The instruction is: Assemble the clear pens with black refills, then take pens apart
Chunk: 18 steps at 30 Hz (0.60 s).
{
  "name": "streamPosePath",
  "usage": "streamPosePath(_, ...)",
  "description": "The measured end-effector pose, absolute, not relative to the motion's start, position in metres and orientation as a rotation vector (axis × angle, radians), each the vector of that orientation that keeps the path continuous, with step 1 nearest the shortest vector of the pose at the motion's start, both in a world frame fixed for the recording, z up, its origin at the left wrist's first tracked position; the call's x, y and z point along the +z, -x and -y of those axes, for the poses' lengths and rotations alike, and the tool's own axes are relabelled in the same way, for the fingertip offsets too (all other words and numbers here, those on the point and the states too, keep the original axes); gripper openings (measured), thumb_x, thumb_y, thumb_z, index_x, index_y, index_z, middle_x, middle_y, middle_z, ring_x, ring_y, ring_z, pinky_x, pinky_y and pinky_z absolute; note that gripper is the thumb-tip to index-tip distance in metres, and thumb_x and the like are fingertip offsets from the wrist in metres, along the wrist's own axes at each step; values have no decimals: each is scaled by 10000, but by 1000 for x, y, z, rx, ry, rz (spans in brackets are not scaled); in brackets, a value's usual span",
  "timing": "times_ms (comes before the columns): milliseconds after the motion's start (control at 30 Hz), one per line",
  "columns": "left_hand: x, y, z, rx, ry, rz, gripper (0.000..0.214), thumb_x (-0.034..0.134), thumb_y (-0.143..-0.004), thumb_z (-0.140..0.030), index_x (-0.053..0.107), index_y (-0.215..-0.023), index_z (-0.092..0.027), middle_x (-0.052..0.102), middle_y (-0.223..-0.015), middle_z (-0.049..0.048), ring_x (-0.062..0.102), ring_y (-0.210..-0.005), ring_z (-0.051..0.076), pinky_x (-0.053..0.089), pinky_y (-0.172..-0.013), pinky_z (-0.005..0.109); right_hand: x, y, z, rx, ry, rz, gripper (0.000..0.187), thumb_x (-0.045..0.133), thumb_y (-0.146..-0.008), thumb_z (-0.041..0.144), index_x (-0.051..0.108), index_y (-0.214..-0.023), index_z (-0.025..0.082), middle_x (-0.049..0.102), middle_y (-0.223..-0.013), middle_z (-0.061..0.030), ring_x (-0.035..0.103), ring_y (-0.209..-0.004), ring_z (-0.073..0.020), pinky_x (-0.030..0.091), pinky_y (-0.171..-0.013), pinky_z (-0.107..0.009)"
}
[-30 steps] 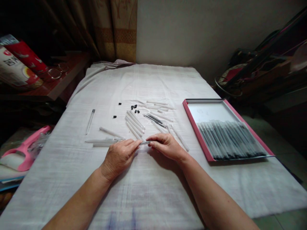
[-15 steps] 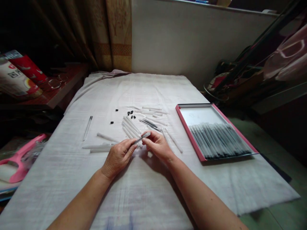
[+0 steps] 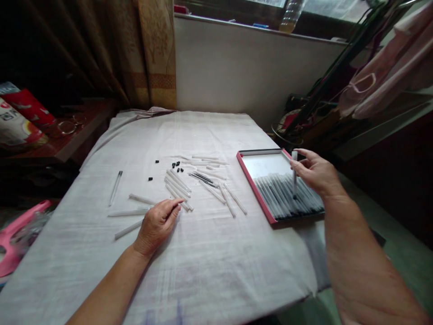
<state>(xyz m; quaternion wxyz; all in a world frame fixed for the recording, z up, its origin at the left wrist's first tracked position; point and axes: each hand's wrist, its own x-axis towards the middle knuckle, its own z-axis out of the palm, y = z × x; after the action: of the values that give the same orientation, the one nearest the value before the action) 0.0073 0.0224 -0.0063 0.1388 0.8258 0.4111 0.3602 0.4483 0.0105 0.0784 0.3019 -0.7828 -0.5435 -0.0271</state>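
My right hand (image 3: 316, 172) pinches an assembled pen (image 3: 294, 174) and holds it upright over the red-rimmed tray (image 3: 255, 180), its tip just above the row of finished pens (image 3: 287, 196) lying there. My left hand (image 3: 157, 223) rests on the white cloth with its fingers loosely curled, fingertips beside clear pen barrels (image 3: 177, 185). Whether it grips anything is hidden. Black refills (image 3: 203, 177) and small black caps (image 3: 176, 165) lie further back.
A white cloth (image 3: 203, 262) covers the table. More clear barrels (image 3: 128, 212) lie to the left, and one pen (image 3: 115, 187) lies apart. A dark wooden shelf with packets (image 3: 20, 122) stands at the left, a pink object (image 3: 16, 228) below it. Clutter fills the right side.
My right hand has carried the pen from the middle of the table rightward to above the tray. My left hand let go of it and stayed on the cloth. The view has swung right.
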Motion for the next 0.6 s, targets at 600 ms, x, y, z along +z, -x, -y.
streamPosePath(600,-9,-9,-23,1083,-2456,-1222,269,457,-949,-294,690,-1044,-197,748,-924,60,697,-867,182,557,-789,295,78,-423,-14,-159,2622,1603,432,541,-843,409,685,-1197,206,752,-991,-117,681,-835,-291,465,-657,-355)
